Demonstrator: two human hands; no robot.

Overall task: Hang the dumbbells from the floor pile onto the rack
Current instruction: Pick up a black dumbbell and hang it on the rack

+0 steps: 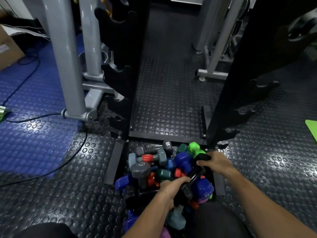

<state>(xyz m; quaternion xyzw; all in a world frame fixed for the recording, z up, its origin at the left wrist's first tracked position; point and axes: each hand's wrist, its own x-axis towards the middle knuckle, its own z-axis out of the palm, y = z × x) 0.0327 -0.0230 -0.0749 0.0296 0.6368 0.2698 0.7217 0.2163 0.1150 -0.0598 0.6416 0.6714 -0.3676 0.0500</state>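
Black dumbbell [193,179] gripped by both hands [173,188] — rack [221,107] edge just beyond.

The studded rubber floor [171,93] carries a heap of coloured dumbbells [159,167] beside the rack [123,93].

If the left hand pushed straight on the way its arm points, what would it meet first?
Probably the black dumbbell that the left hand already grips; past it, the blue dumbbell. Depth is unclear.

Circular moulded mark on grey hex-ended dumbbell [141,167] left of left hand [169,188]; characters unreadable.
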